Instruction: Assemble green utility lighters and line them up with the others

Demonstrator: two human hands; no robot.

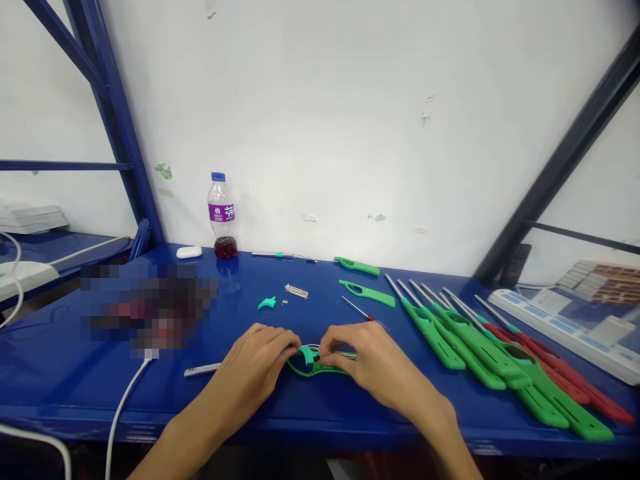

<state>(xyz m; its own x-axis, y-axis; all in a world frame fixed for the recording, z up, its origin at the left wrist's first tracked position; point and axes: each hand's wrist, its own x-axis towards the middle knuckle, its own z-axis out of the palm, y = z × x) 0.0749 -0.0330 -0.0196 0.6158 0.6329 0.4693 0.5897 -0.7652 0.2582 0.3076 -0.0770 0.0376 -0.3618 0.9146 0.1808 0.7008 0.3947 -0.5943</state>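
Your forearms are reaching in from 7 and 5 o'clock, and your hands are meeting low over the counter [240, 400]. Your left hand [265, 353] is arching with its back up, its fingers curling toward 2 o'clock and pinching narrowly at the left end of the green casing [316, 373], beside its teal trigger [307, 355]. Your right hand [355, 350] is bending inward at the wrist, knuckles raised, with thumb and forefinger closing narrowly over the casing and pointing toward 9 o'clock; you are hiding whatever small part may lie between those fingertips, so I cannot tell. The casing is lying on the counter between your hands, and a metal tube [201, 369] is showing at 9 o'clock, past your left hand.

From the casing, a loose teal piece [267, 303] is lying at 11 o'clock and a small metal plate [297, 291] near 12. A screwdriver [358, 309] and two green shells [367, 293] are resting toward 1 o'clock. Green and red lighters [493, 350] are spreading out at 3 o'clock, while a drink bottle [221, 217] is standing toward 11, by the wall [320, 133].
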